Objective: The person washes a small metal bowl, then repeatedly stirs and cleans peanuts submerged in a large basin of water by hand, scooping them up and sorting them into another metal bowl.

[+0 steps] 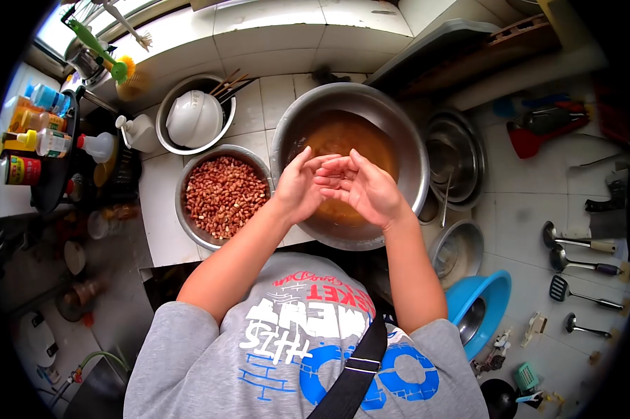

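My left hand [303, 187] and my right hand [371, 187] meet over a large metal basin [283, 133] that holds brownish water [350, 133]. Both palms face up, with the fingers stretched out and the fingertips overlapping in a loose cup. I see nothing lying in either palm. Left of the basin, close to my left forearm, stands a metal bowl [182, 209] full of reddish-brown peanuts [225, 197].
Behind the peanuts, a metal bowl [162, 129] holds white bowls [194, 119] and chopsticks. Stacked metal basins [477, 150] and a blue basin [500, 300] are at the right. Bottles [53, 143] line a rack at the left; ladles [573, 262] hang on the right wall.
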Demonstrator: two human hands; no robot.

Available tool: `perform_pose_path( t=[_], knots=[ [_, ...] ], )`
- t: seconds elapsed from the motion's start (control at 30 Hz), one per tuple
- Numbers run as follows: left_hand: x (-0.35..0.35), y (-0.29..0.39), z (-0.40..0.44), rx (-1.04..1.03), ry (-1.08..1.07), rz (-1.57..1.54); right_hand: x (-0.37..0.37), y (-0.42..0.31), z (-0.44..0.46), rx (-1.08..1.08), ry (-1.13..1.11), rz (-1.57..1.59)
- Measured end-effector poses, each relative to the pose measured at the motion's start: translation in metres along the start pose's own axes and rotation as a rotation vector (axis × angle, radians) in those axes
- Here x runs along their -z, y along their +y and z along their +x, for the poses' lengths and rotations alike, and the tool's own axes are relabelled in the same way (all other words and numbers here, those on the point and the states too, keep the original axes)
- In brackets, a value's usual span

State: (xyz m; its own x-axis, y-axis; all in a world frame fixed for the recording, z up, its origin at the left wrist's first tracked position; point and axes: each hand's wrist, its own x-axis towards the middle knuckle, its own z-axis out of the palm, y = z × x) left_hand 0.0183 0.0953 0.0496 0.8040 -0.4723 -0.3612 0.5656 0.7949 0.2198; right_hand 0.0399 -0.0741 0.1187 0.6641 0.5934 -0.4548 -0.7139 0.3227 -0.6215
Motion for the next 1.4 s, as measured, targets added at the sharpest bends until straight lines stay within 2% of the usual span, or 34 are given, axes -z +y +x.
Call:
perform_pose_path(
  t=[0.03, 0.1, 0.13, 0.4, 0.5, 0.6, 0.7, 0.77, 0.8, 0.87, 0.9, 1.0, 1.03, 1.13, 1.2, 1.27, 1.33, 1.4],
  knots=[
    [-0.003, -0.001, 0.001, 0.014, -0.045, -0.057, -0.006, -0.001, -0.002, -0.008, -0.016, -0.068],
    [0.001, 0.0, 0.005, 0.044, -0.205, -0.166, -0.025, 0.0, -0.003, -0.007, 0.117, -0.183],
    [0.006, -0.002, 0.008, 0.046, -0.188, -0.173, -0.032, 0.001, -0.004, -0.007, 0.183, -0.241],
    [0.026, 0.004, -0.003, 0.032, -0.182, -0.308, -0.062, -0.001, 0.0, 0.047, 0.14, -0.641],
    [0.025, 0.012, -0.012, 0.021, -0.396, -0.318, -0.064, -0.003, 0.003, 0.067, 0.148, -0.702],
    [0.009, 0.017, -0.021, -0.021, -0.033, -0.234, -0.06, -0.011, 0.006, 0.106, 0.165, -0.765],
    [0.027, 0.022, -0.021, -0.075, 0.042, -0.148, -0.029, -0.017, 0.02, 0.22, 0.239, -0.778],
    [0.032, 0.031, -0.03, -0.142, 0.12, -0.02, 0.026, -0.009, 0.045, 0.314, 0.436, -0.89],
    [0.031, 0.039, -0.038, -0.213, 0.191, 0.079, 0.056, -0.003, 0.054, 0.288, 0.596, -0.933],
    [0.042, 0.053, -0.053, -0.368, 0.269, 0.319, 0.165, 0.024, 0.081, 0.322, 0.762, -1.097],
    [0.049, 0.06, -0.061, -0.408, 0.308, 0.341, 0.188, 0.027, 0.082, 0.133, 0.831, -1.195],
    [0.057, 0.077, -0.082, -0.477, 0.365, 0.349, 0.21, 0.05, 0.085, 0.131, 0.87, -1.506],
    [0.055, 0.078, -0.086, -0.469, 0.388, 0.272, 0.21, 0.053, 0.088, 0.03, 0.817, -1.503],
    [0.057, 0.08, -0.096, -0.457, 0.363, 0.109, 0.192, 0.082, 0.104, 0.054, 0.758, -1.644],
    [0.058, 0.077, -0.099, -0.476, 0.414, 0.206, 0.172, 0.1, 0.11, 0.152, 0.647, -1.689],
    [0.058, 0.072, -0.103, -0.418, 0.598, 0.614, 0.148, 0.115, 0.106, 0.21, 0.528, -1.695],
    [0.056, 0.068, -0.109, -0.367, 0.699, 0.895, 0.125, 0.12, 0.094, 0.261, 0.411, -1.719],
    [0.047, 0.057, -0.116, -0.39, 0.735, 1.035, 0.12, 0.128, 0.089, 0.378, 0.311, -1.804]
  ],
)
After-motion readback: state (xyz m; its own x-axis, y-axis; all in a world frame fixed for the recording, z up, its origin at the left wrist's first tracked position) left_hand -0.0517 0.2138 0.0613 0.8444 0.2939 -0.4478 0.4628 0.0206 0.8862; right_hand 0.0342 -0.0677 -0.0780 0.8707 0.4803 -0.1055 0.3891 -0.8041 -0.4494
